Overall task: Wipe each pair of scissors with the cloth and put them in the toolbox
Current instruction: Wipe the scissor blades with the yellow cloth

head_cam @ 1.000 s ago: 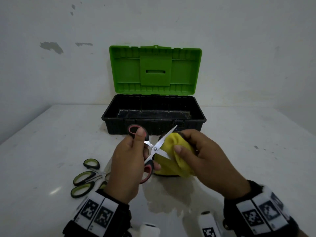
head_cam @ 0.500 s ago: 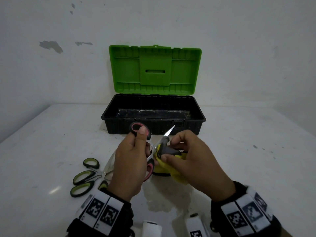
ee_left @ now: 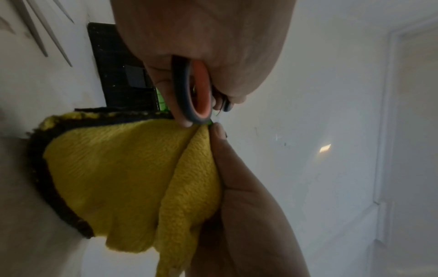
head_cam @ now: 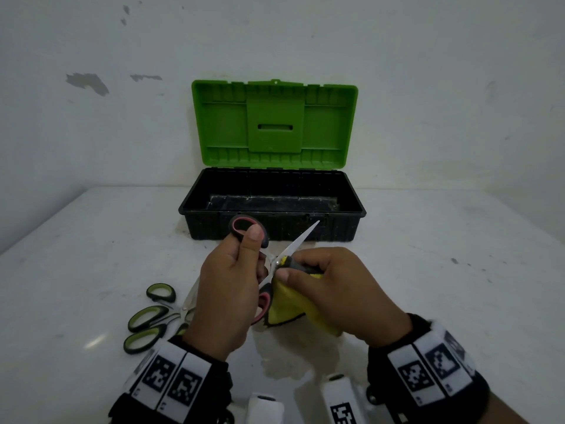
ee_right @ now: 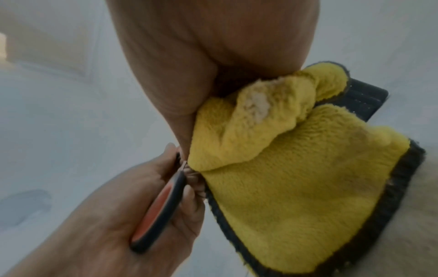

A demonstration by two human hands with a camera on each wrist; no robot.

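Note:
My left hand (head_cam: pixel 235 289) grips the red-and-black scissors (head_cam: pixel 301 238) by their handles, blades spread, one blade pointing up towards the toolbox (head_cam: pixel 272 223). My right hand (head_cam: pixel 330 289) pinches the yellow cloth (head_cam: pixel 293 307) with its dark border around the other blade near the pivot. The left wrist view shows the red handle loop (ee_left: pixel 199 88) in my fingers and the cloth (ee_left: pixel 123 174) hanging below. The right wrist view shows the cloth (ee_right: pixel 296 168) bunched in my palm beside the handle (ee_right: pixel 158 211). The black toolbox stands open, green lid (head_cam: pixel 275 123) upright.
Two pairs of green-handled scissors (head_cam: pixel 153 316) lie on the white table (head_cam: pixel 428 270) to the left of my left wrist. A white wall rises behind the toolbox. Wet patches mark the table below my hands.
My right hand has drawn the cloth along the blade towards the pivot and folded it tighter, so less yellow shows. The left hand keeps its grip on the handles.

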